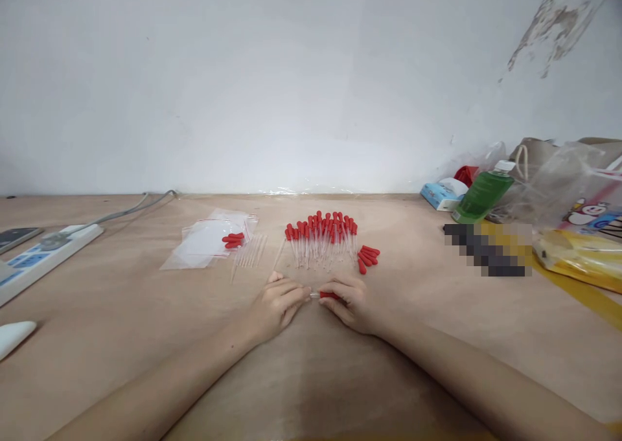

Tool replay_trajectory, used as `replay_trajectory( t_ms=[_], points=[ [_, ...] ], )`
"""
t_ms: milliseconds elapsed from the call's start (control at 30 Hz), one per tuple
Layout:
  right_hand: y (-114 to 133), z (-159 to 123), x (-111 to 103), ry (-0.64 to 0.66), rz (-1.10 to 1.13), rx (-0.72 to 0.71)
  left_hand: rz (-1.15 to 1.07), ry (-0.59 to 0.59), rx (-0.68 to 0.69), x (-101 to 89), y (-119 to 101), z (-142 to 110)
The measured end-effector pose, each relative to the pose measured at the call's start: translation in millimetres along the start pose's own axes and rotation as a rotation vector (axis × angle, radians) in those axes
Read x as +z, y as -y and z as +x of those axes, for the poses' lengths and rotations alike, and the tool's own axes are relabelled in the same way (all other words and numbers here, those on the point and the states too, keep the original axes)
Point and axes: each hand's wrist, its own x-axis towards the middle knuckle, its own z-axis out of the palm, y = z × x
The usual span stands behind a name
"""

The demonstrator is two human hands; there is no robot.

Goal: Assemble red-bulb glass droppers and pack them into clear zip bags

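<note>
Dropper [325, 294] in left hand [280, 304] and right hand [354, 305]

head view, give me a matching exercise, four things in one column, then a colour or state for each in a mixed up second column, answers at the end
Things:
1. left hand
2. bottle
3. right hand
4. power strip

Colours and states:
A. white and blue
B. holding the red bulb
C. fingertips at the clear tube
D. green

Pairs: 1-C, 2-D, 3-B, 4-A
</note>
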Motion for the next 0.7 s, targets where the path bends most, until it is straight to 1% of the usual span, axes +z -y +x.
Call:
replay_trajectory(
  t_ms=[133, 300, 400, 500, 600, 700],
  points=[
    [0, 2, 1, 0.022, 0.015, -0.003, 0.004, 0.004, -0.025, 3.0, 0, -1],
    [-1, 4, 3, 0.048, 0.003, 0.002, 0.018, -0.005, -0.02, 7.3, 3, -2],
    [-3, 8, 0, 0.035, 0.066, 0.042, 0.001, -0.032, -0.042, 9.1, 2, 1],
    [-6, 14, -6, -0.041, 0.193, 0.133, -0.048, -0.08, -0.084, 9.2, -2, 7],
    [-13, 20, -15, -0.167, 0.37, 0.287, -0.066, -0.097, -0.1, 5.1, -4, 10],
    [-28, 29, -27, -0.279, 0.527, 0.461, 0.046, -0.156, -0.184, -2.7, 6, 10]
  ],
)
